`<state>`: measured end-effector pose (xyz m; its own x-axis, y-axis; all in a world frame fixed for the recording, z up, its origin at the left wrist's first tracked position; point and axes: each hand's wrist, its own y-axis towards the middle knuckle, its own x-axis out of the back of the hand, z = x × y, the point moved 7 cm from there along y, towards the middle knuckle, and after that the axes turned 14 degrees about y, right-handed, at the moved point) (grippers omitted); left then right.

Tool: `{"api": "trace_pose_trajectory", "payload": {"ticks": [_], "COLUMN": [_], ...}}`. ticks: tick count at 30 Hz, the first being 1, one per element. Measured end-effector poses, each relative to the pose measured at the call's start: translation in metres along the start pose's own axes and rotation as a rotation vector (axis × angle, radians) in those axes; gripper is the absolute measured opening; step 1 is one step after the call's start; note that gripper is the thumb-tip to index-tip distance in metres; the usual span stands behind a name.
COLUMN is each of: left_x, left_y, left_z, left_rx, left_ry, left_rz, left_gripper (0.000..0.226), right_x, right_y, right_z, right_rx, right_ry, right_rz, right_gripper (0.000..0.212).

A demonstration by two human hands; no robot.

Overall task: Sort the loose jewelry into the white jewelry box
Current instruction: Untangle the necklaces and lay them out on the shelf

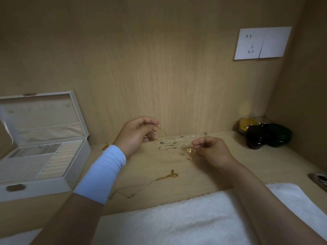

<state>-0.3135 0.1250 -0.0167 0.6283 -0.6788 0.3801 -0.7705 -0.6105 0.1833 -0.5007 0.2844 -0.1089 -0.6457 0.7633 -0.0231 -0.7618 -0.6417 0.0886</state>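
The white jewelry box [74, 167] stands open at the left, its lid leaning back against the wall. My left hand [137, 134] pinches one end of a thin gold chain [163, 131] above the desk. My right hand [212, 151] pinches the other end, near a small gold pendant [189, 150]. Several thin silver chains [174, 143] lie on the desk between and behind the hands. A gold necklace [169, 175] with a long fine chain lies nearer to me. A small gold piece [105, 146] rests beside the box.
A white towel [177, 218] covers the desk's front edge. Dark green and black jars [265, 135] and a yellow-lidded jar [246, 123] sit in the back right corner. A white wall socket [261, 43] is above them. A dark object [319, 178] shows at the right edge.
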Motion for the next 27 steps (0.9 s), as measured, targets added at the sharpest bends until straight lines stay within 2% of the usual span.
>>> {"api": "trace_pose_trajectory", "payload": {"ticks": [5, 9, 13, 16, 19, 27], "left_x": [-0.021, -0.042, -0.035, -0.015, 0.000, -0.030], "left_y": [0.015, 0.023, 0.028, 0.031, 0.032, 0.030], "left_z": [-0.047, -0.079, -0.097, -0.087, -0.058, 0.033], "left_rx": [-0.096, -0.177, -0.193, -0.179, -0.135, 0.014], "left_ry": [0.110, 0.142, 0.068, 0.089, 0.231, 0.635], "left_rz": [0.121, 0.199, 0.072, -0.098, -0.198, -0.099], "left_gripper": [0.017, 0.017, 0.014, 0.016, 0.018, 0.016], "right_x": [-0.016, -0.049, -0.060, -0.039, -0.005, 0.054], "right_y": [-0.003, -0.017, -0.024, -0.019, -0.013, 0.008], "right_z": [0.032, 0.067, 0.074, 0.064, 0.050, 0.013], "right_rx": [0.061, 0.055, 0.015, -0.014, -0.047, 0.030], "right_ry": [-0.157, 0.045, 0.074, 0.126, 0.031, -0.462], "right_rz": [0.141, 0.423, 0.527, 0.482, 0.362, 0.194], "right_gripper": [0.038, 0.048, 0.015, 0.013, 0.018, 0.021]}}
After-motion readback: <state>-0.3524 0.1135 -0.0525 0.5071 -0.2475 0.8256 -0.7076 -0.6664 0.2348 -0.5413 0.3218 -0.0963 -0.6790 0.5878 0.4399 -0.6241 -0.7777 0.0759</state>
